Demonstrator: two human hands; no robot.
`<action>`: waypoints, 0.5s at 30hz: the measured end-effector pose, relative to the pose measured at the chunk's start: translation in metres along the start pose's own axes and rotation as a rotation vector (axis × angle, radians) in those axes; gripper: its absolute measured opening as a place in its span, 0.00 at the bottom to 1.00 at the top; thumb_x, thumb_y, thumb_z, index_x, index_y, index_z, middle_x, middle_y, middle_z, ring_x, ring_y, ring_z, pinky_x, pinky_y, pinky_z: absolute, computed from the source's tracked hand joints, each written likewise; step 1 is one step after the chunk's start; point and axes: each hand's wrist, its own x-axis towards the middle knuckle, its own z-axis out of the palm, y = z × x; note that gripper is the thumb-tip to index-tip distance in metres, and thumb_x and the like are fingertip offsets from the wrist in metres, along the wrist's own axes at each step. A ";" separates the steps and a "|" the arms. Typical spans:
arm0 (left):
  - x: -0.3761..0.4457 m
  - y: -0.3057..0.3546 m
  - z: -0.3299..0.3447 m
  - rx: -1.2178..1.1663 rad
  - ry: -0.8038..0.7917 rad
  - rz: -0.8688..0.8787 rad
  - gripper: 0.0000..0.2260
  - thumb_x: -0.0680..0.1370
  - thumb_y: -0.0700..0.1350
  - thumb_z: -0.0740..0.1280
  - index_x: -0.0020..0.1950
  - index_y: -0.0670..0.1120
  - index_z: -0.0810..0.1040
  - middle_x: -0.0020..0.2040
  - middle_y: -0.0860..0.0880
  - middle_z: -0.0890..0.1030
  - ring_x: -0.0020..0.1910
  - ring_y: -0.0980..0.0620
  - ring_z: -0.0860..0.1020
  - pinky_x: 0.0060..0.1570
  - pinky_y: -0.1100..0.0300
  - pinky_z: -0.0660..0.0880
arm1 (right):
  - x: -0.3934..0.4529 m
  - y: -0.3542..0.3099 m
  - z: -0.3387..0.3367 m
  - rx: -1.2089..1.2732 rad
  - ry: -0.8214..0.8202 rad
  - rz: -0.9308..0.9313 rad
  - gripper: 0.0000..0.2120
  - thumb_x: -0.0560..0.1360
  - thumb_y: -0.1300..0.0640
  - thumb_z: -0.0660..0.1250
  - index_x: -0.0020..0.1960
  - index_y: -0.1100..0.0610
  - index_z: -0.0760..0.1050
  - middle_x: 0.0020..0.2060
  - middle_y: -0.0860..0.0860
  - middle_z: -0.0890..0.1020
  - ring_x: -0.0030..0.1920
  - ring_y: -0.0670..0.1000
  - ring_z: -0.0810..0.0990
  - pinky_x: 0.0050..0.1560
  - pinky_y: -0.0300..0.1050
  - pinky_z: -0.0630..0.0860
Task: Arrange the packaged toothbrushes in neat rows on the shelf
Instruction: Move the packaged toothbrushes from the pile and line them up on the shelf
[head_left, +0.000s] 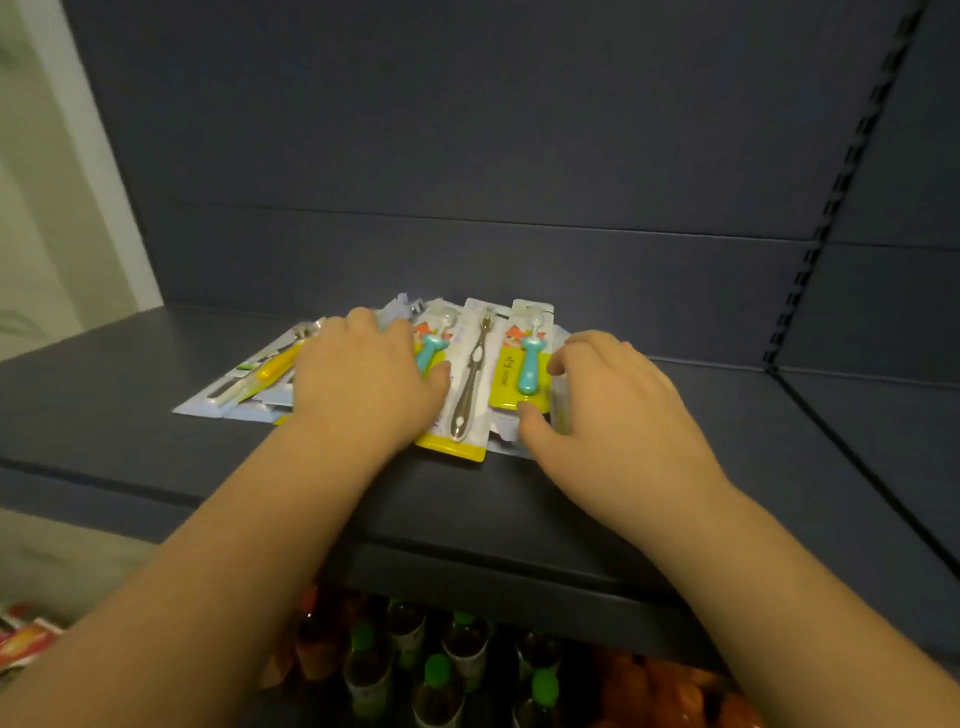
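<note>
Head view. The packaged toothbrushes (395, 374) lie in a loose, overlapping pile on the dark shelf (519, 509), at centre frame, near the back panel (467, 156).

1. Left hand (363, 384): palm down, fingers extended and close together, pressing flat on the left-centre of the pile. It covers several packs; a yellow-handled pack (270, 366) fans out at its 9 o'clock, skewed toward 8 o'clock.
2. Right hand (618, 410): fingers bent over the right edge of the pile, thumb tip touching the near corner of the teal-handled pack (529, 364). Whether it pinches a pack edge cannot be confirmed; the contact is partly hidden by the knuckles.
3. Between the hands: a grey-handled pack (470, 387), its near end overhanging the rest of the pile toward 6 o'clock.

Governing relation: the central packs have their long axes running 12 to 6 o'clock, roughly parallel. The teal-handled pack lies at 9 o'clock from the right hand, touching it, so the right hand is the nearer one for it. The skewed packs at the left are nearer the left hand.

Assessment: sorting appears to be at an early stage; no row is yet formed.

Lower shelf: green-capped bottles (439, 670) at 6 o'clock.
</note>
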 end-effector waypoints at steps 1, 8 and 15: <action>0.005 -0.002 0.001 -0.014 -0.002 0.022 0.27 0.75 0.65 0.56 0.66 0.49 0.71 0.59 0.43 0.74 0.57 0.42 0.73 0.50 0.50 0.70 | 0.000 -0.001 0.001 -0.011 -0.001 0.018 0.17 0.75 0.41 0.63 0.56 0.51 0.72 0.55 0.47 0.75 0.55 0.49 0.73 0.58 0.43 0.69; 0.025 -0.009 0.003 -0.079 -0.010 0.155 0.18 0.76 0.57 0.59 0.58 0.48 0.76 0.51 0.45 0.77 0.50 0.44 0.75 0.42 0.54 0.68 | 0.006 -0.004 0.006 -0.037 0.008 0.138 0.15 0.76 0.42 0.65 0.53 0.52 0.72 0.52 0.48 0.74 0.52 0.50 0.74 0.53 0.45 0.72; 0.041 -0.009 -0.001 -0.046 -0.053 0.153 0.11 0.75 0.51 0.62 0.42 0.43 0.75 0.31 0.49 0.71 0.29 0.52 0.66 0.27 0.60 0.57 | 0.005 -0.005 0.007 -0.109 -0.016 0.232 0.16 0.74 0.41 0.63 0.52 0.53 0.72 0.51 0.49 0.73 0.53 0.52 0.73 0.53 0.47 0.70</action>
